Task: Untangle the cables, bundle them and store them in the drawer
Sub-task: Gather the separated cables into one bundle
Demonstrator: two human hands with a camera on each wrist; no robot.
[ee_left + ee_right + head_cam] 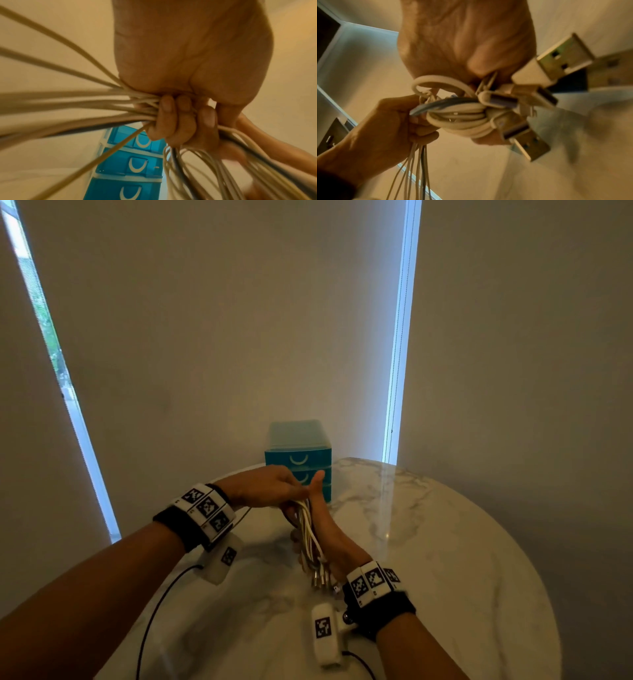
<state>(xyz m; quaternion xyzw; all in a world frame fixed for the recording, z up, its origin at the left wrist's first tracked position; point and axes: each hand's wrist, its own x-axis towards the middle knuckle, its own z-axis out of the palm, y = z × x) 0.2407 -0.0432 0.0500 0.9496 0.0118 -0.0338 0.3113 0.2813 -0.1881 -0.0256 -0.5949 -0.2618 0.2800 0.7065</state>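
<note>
A bundle of white cables (310,537) with one dark strand hangs above the marble table, held in both hands. My left hand (270,484) grips its upper end, fingers curled round the strands (68,97), which fan out from the left hand (188,54). My right hand (322,522) holds the lower part, thumb up. In the right wrist view the right hand (462,47) clasps coiled loops (458,119) and several USB plugs (565,54), while the left hand (385,121) grips strands beside it. The teal drawer unit (298,453) stands just behind, all three drawers (137,166) closed.
The round marble table (445,542) ends against the wall behind the drawer unit. A black wire (154,611) trails from the left wrist camera across the near left of the table. Bright window strips flank the wall.
</note>
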